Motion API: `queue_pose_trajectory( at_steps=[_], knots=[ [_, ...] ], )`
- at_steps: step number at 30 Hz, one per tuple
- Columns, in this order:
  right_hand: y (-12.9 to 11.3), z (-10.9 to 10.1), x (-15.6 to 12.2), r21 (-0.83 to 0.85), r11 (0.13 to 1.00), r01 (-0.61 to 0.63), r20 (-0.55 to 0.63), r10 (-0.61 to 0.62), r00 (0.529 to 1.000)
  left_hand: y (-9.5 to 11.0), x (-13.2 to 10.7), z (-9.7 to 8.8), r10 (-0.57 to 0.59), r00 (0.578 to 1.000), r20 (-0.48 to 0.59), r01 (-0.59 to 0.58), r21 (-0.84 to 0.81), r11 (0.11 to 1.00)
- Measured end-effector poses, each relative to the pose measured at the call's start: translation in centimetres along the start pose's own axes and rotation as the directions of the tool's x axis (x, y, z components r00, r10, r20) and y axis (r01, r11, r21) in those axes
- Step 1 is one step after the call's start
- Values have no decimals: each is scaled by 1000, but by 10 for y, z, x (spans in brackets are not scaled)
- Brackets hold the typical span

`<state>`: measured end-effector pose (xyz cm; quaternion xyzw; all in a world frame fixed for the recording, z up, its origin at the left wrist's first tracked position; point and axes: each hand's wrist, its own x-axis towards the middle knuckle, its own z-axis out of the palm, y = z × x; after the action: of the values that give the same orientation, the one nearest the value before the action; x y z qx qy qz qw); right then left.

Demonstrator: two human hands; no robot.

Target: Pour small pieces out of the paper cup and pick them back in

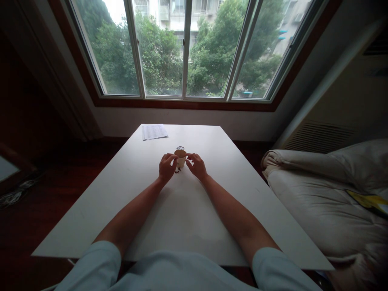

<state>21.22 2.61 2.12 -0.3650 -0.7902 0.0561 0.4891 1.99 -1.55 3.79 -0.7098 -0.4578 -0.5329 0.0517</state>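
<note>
A small pale cup (181,162) stands upright near the middle of the white table (188,226), its inside looking brown. My left hand (167,166) is at the cup's left side, fingers curled and the fingertips on the rim. On the other side, my right hand (196,165) has its index fingertip at the rim and its thumb close to the wall. Several small dark pieces (177,171) lie just in front of the cup; they are too small to name. Behind the rim shows a thin dark looped outline (180,148), partly hidden by the cup.
Printed paper sheets (154,131) lie at the table's far left corner. Past the far edge is a wall with a wide window (184,52). To the right stands a padded beige sofa (315,194) with a yellow item (368,201) on it. Cables (18,193) lie on the left floor.
</note>
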Motion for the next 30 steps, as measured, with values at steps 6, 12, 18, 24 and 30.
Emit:
queue_pose_trajectory(
  at_steps=[6,12,18,24,30],
  knots=[
    [-11,-1,-1,31,1000,4,-22,-4,1000,-3,-1,1,-40,999,-19,40,-11,999],
    [-19,-4,-3,65,997,31,112,-38,993,-5,0,3,-110,993,-43,108,-47,993],
    [-21,0,-7,95,995,-19,214,-2,977,-5,2,3,-196,978,-73,188,-108,976],
    [-19,4,-7,74,997,2,261,-21,965,2,0,2,-144,990,-7,143,-91,986],
    [-16,5,-7,45,999,-5,249,-7,968,2,-3,2,-147,989,-6,146,-88,985]
  ],
)
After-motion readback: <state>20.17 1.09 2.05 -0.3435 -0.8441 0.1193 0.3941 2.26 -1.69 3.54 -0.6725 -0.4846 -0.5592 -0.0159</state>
